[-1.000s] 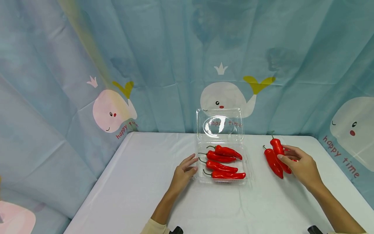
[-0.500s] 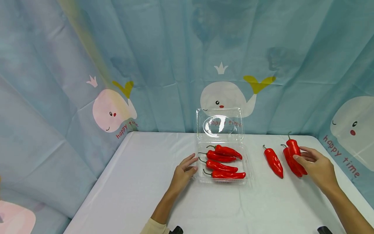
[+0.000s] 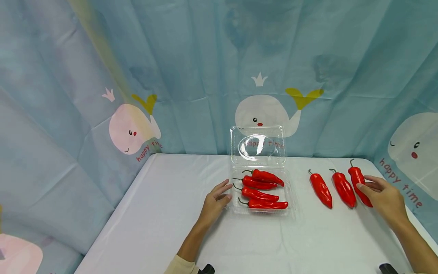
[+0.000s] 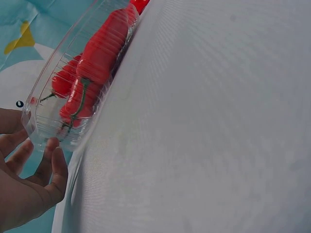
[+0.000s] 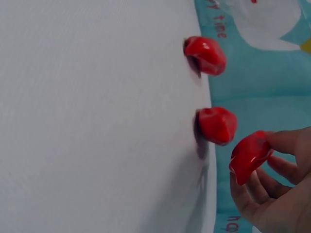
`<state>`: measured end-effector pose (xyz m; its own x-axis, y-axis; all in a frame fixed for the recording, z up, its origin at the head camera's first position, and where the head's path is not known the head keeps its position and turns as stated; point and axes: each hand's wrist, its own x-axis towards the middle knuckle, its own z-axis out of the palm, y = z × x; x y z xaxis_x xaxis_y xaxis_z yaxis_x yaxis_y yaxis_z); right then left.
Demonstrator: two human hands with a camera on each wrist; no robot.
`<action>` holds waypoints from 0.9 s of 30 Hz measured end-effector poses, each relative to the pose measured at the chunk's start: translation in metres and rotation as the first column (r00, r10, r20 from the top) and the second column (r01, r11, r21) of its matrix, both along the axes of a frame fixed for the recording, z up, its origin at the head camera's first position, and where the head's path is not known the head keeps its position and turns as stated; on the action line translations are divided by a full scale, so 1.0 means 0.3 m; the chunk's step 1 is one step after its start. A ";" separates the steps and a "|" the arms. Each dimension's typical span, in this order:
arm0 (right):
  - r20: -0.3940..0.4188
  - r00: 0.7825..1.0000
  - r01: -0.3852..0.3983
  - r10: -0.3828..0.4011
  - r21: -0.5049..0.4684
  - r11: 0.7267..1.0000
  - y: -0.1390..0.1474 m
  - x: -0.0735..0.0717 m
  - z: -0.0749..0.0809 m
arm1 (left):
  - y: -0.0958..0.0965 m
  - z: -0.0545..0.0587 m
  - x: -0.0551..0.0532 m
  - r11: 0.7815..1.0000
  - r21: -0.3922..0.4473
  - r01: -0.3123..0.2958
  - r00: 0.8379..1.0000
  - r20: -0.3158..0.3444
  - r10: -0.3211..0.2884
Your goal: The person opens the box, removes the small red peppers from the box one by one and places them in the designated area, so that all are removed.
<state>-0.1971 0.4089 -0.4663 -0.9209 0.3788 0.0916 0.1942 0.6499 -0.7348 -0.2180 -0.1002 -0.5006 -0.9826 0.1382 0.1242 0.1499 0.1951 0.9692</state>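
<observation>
Now my right hand [image 3: 386, 196] has carried the held pepper [image 3: 356, 177], clamped between thumb and fingers, farther toward the right of the frame. Half a second ago it overlapped the middle pepper [image 3: 343, 189] in view; at this moment the two show separately, one just beside the other, while the left pepper [image 3: 321, 190] stays where it was. For the work in hand, I judge this leaves a loose row of three, right of center, though I cannot tell whether mine touches the desk [image 3: 161, 213]. Meanwhile my left hand keeps its place [image 3: 213, 203], well apart from the other, its fingers relaxed at the left end of the clear box [image 3: 286, 190], seemingly touching the wall and clasping nothing. Four peppers [image 3: 262, 205] lie inside, stems leftward, and the lid [image 3: 257, 150] stands up behind them.

As for edges, my right hand is close to the desk's slanting right side, so I reckon little room remains beyond it. The back edge runs along the blue curtain [image 3: 191, 57]. A strip of white desk separates the box from the left pepper, and the widest stretch for moving reaches toward the lower left of the frame.
</observation>
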 end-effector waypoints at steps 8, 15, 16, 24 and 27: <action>0.012 1.000 -0.009 0.008 0.034 0.999 0.036 -0.005 -0.025 | -0.001 0.000 -0.005 1.000 -0.027 -0.003 1.000 -0.002 0.003; 0.010 1.000 -0.014 0.013 0.070 0.997 0.059 -0.017 -0.043 | 0.000 -0.003 -0.007 0.999 -0.033 -0.004 1.000 0.004 0.004; 0.011 1.000 -0.014 0.013 0.072 0.997 0.064 -0.018 -0.046 | 0.000 -0.002 -0.007 1.000 -0.031 -0.003 1.000 0.006 0.003; 0.067 0.998 -0.004 -0.001 0.067 0.998 0.093 -0.032 -0.057 | 0.002 0.003 -0.003 1.000 0.000 -0.001 1.000 0.002 0.001; 0.081 0.997 0.000 -0.005 0.067 0.998 0.101 -0.038 -0.057 | 0.002 0.005 0.000 1.000 0.015 0.000 1.000 -0.001 0.000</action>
<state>-0.2084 0.4392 -0.4834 -0.9254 0.3766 0.0416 0.2533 0.6967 -0.6711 -0.2180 -0.0995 -0.4992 -0.9825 0.1360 0.1272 0.1507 0.1803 0.9720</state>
